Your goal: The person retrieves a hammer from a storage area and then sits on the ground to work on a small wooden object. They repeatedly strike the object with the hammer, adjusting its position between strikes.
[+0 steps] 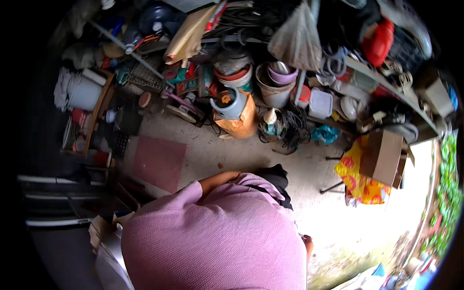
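A pink knit top (217, 241) fills the lower middle of the head view. From its left sleeve my left forearm (218, 182) reaches across to the right, ending at a fold of the pink cloth. That fold hides the fingers of my left hand. Beside the fold lies black cloth (277, 182). At the right edge of the top, a small part of my right hand (308, 243) shows low down. Its fingers are too small and too covered to read, and whatever it may touch is hidden.
Ahead stand an orange gas cylinder (241, 123), buckets (275, 89) and coiled black cables (295, 128). A cardboard box (382, 157) rests on yellow patterned cloth (355, 169) at the right. A reddish mat (159, 163) lies on the floor; a wooden frame (96, 116) stands left.
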`<state>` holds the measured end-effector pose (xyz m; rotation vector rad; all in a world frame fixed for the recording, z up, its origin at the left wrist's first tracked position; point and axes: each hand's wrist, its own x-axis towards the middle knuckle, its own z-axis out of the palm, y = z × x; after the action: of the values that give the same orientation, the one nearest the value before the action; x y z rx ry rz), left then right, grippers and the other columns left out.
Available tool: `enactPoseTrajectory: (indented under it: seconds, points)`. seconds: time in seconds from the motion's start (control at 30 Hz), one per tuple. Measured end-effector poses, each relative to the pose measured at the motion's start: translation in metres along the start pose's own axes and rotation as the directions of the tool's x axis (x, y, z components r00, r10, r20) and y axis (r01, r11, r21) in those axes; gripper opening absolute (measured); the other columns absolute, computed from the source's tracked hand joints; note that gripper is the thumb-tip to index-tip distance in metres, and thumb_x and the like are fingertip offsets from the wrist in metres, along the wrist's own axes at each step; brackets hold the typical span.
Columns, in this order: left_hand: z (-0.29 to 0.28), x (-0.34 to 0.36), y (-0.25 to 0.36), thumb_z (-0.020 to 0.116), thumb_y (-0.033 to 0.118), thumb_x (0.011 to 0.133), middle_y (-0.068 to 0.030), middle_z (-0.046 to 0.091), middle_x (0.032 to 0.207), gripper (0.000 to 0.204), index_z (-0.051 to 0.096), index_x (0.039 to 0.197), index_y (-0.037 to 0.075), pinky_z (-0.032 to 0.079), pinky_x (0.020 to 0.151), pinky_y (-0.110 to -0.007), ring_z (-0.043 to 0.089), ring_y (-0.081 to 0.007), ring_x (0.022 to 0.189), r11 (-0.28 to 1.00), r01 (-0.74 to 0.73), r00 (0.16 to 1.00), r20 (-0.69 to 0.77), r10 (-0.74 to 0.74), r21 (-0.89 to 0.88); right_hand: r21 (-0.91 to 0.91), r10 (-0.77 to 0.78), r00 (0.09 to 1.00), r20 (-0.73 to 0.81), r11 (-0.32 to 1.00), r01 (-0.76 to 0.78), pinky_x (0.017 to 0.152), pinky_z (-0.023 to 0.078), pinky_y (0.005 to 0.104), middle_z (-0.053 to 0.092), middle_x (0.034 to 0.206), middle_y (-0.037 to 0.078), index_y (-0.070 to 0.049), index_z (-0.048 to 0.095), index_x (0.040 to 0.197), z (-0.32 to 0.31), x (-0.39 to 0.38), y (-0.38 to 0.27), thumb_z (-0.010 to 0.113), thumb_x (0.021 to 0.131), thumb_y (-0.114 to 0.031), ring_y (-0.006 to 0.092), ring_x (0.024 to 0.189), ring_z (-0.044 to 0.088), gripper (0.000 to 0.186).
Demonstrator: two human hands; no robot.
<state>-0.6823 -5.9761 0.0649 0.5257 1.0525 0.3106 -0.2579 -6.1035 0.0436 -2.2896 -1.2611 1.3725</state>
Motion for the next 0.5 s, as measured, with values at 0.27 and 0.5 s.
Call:
enactPoseTrajectory:
  seconds: [0.27,0.5]
  points:
    - [0.084,0.105,0.064,0.043,0.037,0.086,-0.0053,0.055,0.073,0.032,0.05,0.078,0.007,0.042,0.064,-0.025,0.053,-0.0151,0.07,0.967,0.102,0.992,0.044,-0.115,0.234,0.138,0.012,0.992,-0.127,0.99,0.006,0.07,0.047,0.0349,0.06,0.087,0.018,-0.002,0.055,0.098,-0.018,-0.004,0.047,0.054,0.076,-0.019,0.0294,0.079,0.06,0.028]
    - [0.264,0.252,0.151,0.043,0.036,0.086,-0.0056,0.054,0.062,0.035,0.048,0.066,0.008,0.044,0.055,-0.024,0.056,-0.0151,0.058,0.895,0.015,0.972,0.204,-0.118,0.445,0.339,0.401,0.853,-0.332,0.895,-0.289,0.07,0.047,0.0336,0.061,0.085,0.017,0.0,0.055,0.098,-0.083,-0.036,0.092,0.054,0.077,-0.02,0.0269,0.078,0.06,0.029]
